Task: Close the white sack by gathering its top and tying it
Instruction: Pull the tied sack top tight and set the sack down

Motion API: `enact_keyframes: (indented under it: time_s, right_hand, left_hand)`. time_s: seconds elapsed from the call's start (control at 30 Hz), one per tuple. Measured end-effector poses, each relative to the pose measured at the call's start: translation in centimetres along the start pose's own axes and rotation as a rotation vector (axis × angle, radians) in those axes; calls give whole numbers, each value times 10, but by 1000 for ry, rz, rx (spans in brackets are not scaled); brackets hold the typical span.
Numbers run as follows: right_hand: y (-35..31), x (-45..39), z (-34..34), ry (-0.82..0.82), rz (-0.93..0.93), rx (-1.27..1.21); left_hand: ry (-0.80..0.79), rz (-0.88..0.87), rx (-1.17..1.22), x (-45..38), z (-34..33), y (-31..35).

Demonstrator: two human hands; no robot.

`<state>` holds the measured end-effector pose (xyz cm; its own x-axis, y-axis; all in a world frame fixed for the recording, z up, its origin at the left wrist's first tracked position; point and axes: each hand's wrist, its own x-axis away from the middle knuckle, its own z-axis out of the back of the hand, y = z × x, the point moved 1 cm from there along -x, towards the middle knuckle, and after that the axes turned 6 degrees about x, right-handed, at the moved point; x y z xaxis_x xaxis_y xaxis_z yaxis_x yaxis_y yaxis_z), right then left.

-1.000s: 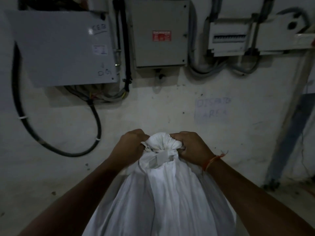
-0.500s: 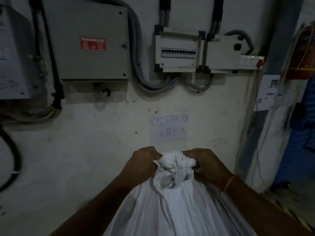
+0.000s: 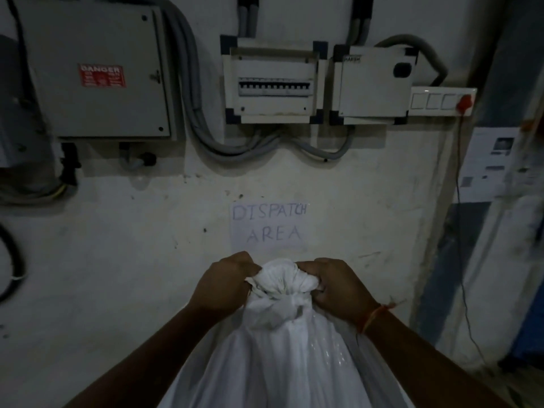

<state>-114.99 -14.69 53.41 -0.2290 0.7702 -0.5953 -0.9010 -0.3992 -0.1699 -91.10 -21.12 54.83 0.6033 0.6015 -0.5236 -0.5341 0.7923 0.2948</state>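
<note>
Head view: white sack (image 3: 288,357) standing upright at the lower centre, in front of a pale wall (image 3: 117,245). Its top is gathered into a bunched knot (image 3: 282,279) with a cinched neck just below. Left hand (image 3: 225,285), grip clenched tight on the fabric at the knot's left side; right hand (image 3: 338,285), grip likewise clenched on the right side, an orange thread (image 3: 372,315) around its wrist. Directly above the knot, a paper sign (image 3: 269,223) reads "DISPATCH AREA". Higher up, a grey electrical box (image 3: 97,69) bearing a red danger label and a white breaker panel (image 3: 272,83).
</note>
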Motion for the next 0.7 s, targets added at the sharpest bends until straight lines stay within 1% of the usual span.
enact_keyframes:
  time_s: [0.13,0.2,0.27,0.37,0.53,0.7]
  right_hand:
    - [22,3,-5,6,34,-36]
    - [31,7,-12,6,45,-51]
    - [39,12,-22,-7,54,-60]
    - [48,22,-43,-61,24,-78]
    - [60,51,-93,-184,-23,-122]
    - [75,102,-168,-279,-62,-129]
  left_hand:
    - [51,111,-22,-1,-13,17]
    - [44,157,-57,2,-23,19]
    - [15,157,-110,5,-34,18]
    - [-3,175,-111,13,-52,9]
    - [-58,219,-122,40,-97,-9]
    - [-196,298,-70,85,-160,-40]
